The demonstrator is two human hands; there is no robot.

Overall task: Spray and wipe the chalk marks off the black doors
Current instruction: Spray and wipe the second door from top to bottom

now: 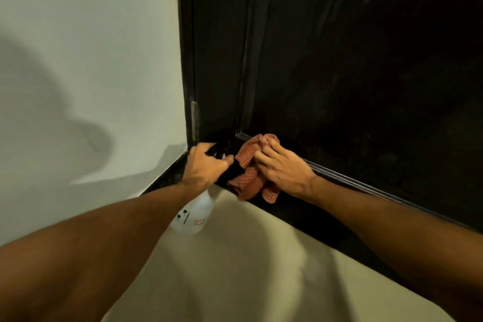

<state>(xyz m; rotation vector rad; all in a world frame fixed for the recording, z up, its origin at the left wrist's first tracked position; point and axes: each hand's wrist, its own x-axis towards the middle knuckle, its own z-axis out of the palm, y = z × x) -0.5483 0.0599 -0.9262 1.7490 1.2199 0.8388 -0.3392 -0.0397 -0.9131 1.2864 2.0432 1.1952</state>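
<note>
The black door [352, 65] fills the upper right, with faint pale smears near its top. My left hand [205, 166] grips the black trigger head of a white spray bottle [192, 215], whose body hangs below the hand by the door's lower left corner. My right hand [283, 170] presses an orange checked cloth [248, 175] against the door's bottom rail, fingers curled over the bunched fabric. The two hands are almost touching.
A white wall [91, 60] stands left of the black door frame [188, 47], with a metal hinge [194, 120] low on the frame. A dark threshold strip [300, 214] runs along the beige floor [248, 269].
</note>
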